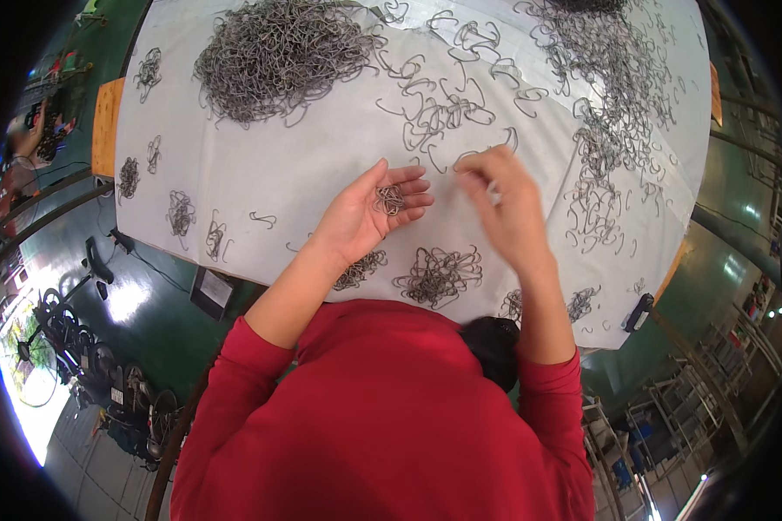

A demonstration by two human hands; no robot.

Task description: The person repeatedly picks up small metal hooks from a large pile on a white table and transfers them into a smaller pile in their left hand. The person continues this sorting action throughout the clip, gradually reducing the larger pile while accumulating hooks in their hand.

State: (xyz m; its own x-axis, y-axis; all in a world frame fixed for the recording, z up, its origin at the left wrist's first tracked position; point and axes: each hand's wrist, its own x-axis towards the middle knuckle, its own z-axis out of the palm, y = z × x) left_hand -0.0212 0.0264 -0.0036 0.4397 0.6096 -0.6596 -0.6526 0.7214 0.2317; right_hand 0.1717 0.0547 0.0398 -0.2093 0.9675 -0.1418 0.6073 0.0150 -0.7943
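My left hand (375, 208) is palm up over the table, fingers stretched and slightly curled, carrying a small bunch of bent wire hooks (391, 201) in its palm. Just to its right, my right hand (502, 195) is blurred by motion, its fingers drawn together and pointing left. Whatever may be between those fingertips is too smeared to make out. Loose S-shaped metal hooks (443, 113) lie scattered on the white sheet (269, 174) beyond both hands. A small heap of hooks (439, 276) lies close to my body, and another heap (356, 269) is partly hidden by my left forearm.
A large hook pile (278, 56) stands far left, with a wide spread of hooks (617, 104) at far right. Small bunches (181, 213) line the left edge. A small black object (639, 313) sits at the right corner. Bicycles (69, 347) stand on the floor left.
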